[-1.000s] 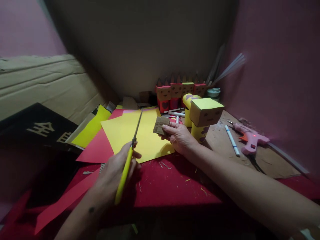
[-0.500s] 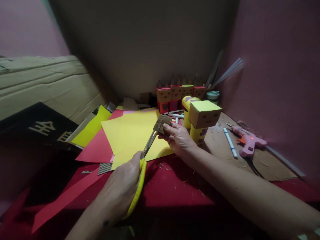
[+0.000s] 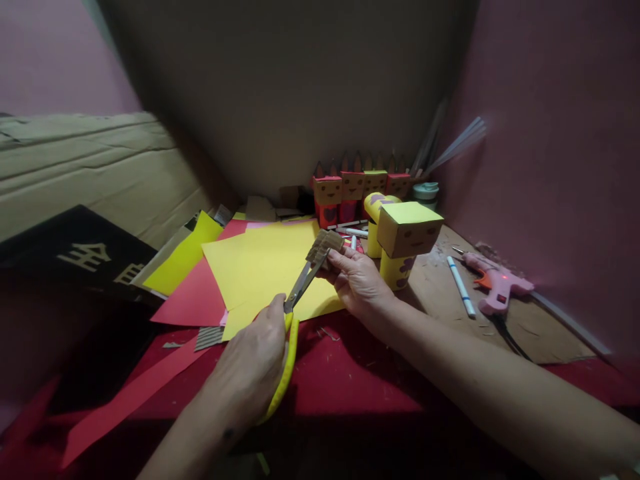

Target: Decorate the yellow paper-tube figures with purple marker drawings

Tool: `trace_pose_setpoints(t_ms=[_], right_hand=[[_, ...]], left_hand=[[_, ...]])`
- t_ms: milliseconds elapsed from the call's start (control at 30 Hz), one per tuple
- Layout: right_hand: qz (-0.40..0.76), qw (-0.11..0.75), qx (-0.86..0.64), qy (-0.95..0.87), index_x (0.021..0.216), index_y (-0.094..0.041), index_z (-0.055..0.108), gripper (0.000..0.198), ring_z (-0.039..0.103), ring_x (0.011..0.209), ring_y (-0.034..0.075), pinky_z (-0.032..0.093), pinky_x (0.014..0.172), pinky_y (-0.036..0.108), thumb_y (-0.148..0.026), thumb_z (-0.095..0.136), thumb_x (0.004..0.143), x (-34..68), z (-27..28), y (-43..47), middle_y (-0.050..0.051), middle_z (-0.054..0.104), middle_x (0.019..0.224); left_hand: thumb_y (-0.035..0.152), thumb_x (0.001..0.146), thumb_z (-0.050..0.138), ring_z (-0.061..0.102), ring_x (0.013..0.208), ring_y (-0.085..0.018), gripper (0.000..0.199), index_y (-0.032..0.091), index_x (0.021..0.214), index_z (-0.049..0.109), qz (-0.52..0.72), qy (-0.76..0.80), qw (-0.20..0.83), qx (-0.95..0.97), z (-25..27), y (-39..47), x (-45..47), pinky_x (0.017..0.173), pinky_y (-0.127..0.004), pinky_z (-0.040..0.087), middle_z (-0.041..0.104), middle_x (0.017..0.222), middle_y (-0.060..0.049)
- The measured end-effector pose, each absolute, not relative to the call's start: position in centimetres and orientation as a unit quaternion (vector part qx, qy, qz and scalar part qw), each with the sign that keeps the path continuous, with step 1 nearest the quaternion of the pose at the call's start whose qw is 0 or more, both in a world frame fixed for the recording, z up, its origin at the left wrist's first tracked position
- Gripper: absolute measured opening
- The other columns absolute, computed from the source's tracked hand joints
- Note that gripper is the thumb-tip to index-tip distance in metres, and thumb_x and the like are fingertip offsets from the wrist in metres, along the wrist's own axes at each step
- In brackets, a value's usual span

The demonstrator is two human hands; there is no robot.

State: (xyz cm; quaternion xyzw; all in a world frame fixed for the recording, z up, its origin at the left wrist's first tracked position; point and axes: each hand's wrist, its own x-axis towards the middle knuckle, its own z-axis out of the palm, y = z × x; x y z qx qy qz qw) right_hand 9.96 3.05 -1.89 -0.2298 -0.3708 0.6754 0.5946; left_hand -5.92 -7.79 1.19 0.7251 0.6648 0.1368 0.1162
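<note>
Your left hand (image 3: 253, 370) has a closed grip on the yellow-handled scissors (image 3: 295, 313), with the metal blades angled up and away so they meet the small brown corrugated cardboard piece (image 3: 325, 245). Your right hand (image 3: 357, 280) pinches that cardboard piece between its fingertips, holding it just above the big yellow paper sheet (image 3: 260, 267) lying on the red-covered bench (image 3: 345, 380). A red paper sheet (image 3: 195, 300) pokes out from under the yellow one, and a long red paper strip (image 3: 125, 403) lies further toward you on the left. Just beside your right hand stands a yellow and brown box-headed cardboard figure (image 3: 406, 235), with a row of smaller red and brown box figures (image 3: 357, 187) behind it. Off to the right, well apart from your hands, a white marker pen (image 3: 461, 285) and a pink glue gun (image 3: 495, 283) lie on a brown cardboard mat (image 3: 540, 327).
</note>
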Motion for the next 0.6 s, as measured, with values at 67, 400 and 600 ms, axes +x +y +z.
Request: trace_pose_setpoints(t_ms=[67, 400, 600], right_hand=[[0.678, 0.596, -0.229, -0.365, 0.094, -0.019, 0.071, 0.020, 0.075, 0.090, 0.025, 0.064, 0.076, 0.039, -0.026, 0.079, 0.078, 9.9, -1.7, 2.9, 0.007, 0.078, 0.083], [0.683, 0.598, -0.230, -0.351, 0.092, -0.019, 0.070, 0.020, 0.075, 0.086, 0.025, 0.064, 0.075, 0.040, -0.026, 0.081, 0.076, 9.8, -1.5, 2.6, 0.006, 0.079, 0.081], [0.678, 0.606, -0.236, -0.344, 0.093, -0.019, 0.073, 0.018, 0.075, 0.084, 0.023, 0.062, 0.072, 0.036, -0.023, 0.080, 0.077, 9.9, -1.8, 2.8, 0.006, 0.079, 0.082]], left_hand=[[0.023, 0.094, 0.034, 0.071, 0.088, -0.032, 0.032, 0.020, 0.119, 0.055, 0.131, 0.665, 0.116, 0.726, 1.1, -7.7, -5.8, 0.074, -0.039, 0.049, 0.073, 0.098, -0.016], [0.022, 0.095, 0.032, 0.065, 0.067, -0.029, 0.020, 0.023, 0.104, 0.050, 0.066, 0.674, 0.121, 0.726, 1.9, -7.5, -5.1, 0.064, -0.035, 0.043, 0.066, 0.077, -0.008], [0.014, 0.092, 0.038, 0.070, 0.077, -0.031, 0.021, 0.021, 0.109, 0.049, 0.011, 0.668, 0.087, 0.739, 2.0, -7.3, -4.8, 0.065, -0.034, 0.042, 0.069, 0.082, -0.010]])
